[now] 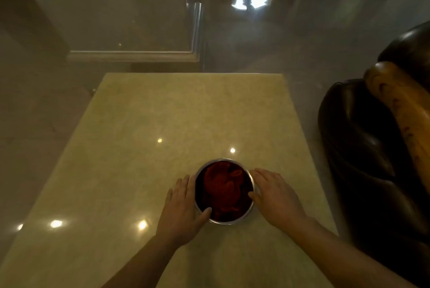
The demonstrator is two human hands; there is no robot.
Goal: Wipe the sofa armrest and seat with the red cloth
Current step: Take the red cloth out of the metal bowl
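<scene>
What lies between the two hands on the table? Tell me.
In the head view, a metal bowl holding the crumpled red cloth sits between the left hand and right hand, both against its rim.

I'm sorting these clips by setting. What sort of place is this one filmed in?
Most likely a home living room: a dark leather sofa with a wooden armrest, a polished stone table beside it, and a glossy tiled floor.

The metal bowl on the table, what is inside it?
A crumpled red cloth fills the bowl. The cloth covers the bottom, so whether water or anything else lies under it cannot be seen.
</scene>
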